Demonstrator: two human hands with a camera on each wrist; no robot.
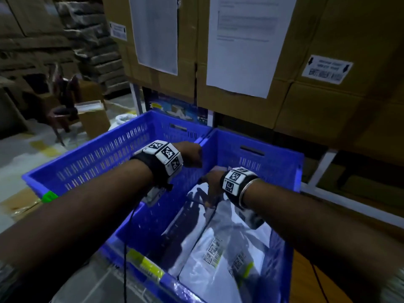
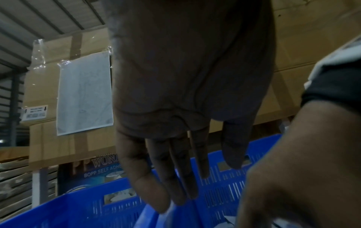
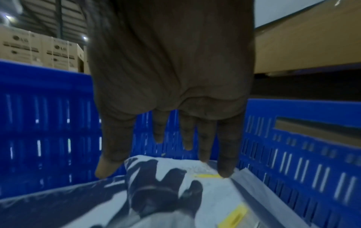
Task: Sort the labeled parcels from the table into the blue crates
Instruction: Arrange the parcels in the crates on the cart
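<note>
Two blue crates stand side by side, the left crate (image 1: 98,154) and the right crate (image 1: 262,141). Several white labeled parcels (image 1: 216,254) lie in the right one. My right hand (image 1: 211,189) hovers low inside the right crate (image 3: 293,162), fingers spread and straight just above the top parcel (image 3: 175,177), where its shadow falls; it holds nothing. My left hand (image 1: 192,158) hangs over the shared rim between the crates. In the left wrist view the left hand (image 2: 197,177) is empty, with straight fingers (image 2: 156,192) pointing down at the crate rim (image 2: 78,212).
Big cardboard boxes (image 1: 328,106) with taped white sheets (image 1: 247,44) sit on a rack close behind the crates. A chair (image 1: 63,110) and a brown box (image 1: 94,119) stand on the floor at far left. A black cable (image 1: 125,259) hangs from my left wrist.
</note>
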